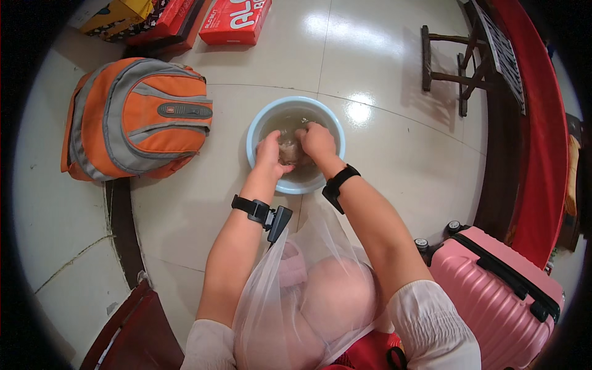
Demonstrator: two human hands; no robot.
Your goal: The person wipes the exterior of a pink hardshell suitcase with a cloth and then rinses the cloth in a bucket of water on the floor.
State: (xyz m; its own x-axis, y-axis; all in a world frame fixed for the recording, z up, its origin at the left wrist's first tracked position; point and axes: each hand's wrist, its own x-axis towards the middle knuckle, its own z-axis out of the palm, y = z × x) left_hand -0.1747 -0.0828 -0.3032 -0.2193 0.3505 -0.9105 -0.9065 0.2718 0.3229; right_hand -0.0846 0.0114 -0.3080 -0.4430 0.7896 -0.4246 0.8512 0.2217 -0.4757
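Note:
A light blue plastic basin (252, 118) of murky water stands on the tiled floor before me. My left hand (272, 155) reaches in at the basin's left side, thumb and fingers spread around a brownish submerged thing (288, 150) that I cannot make out. On the right side, my right hand (318, 141) is bent down into the water with its fingertips curled. Water hides parts of the fingers, and whether the right fingers grip anything cannot be told. Black straps circle both wrists, the left one carrying a small dark device (278, 222).
An orange and grey backpack (138, 120) lies left of the basin. Red boxes (236, 21) are beyond it. A pink suitcase (490, 286) stands at the lower right, and a dark wooden stand (455, 78) at the upper right. Sheer white fabric (263, 296) covers my knees.

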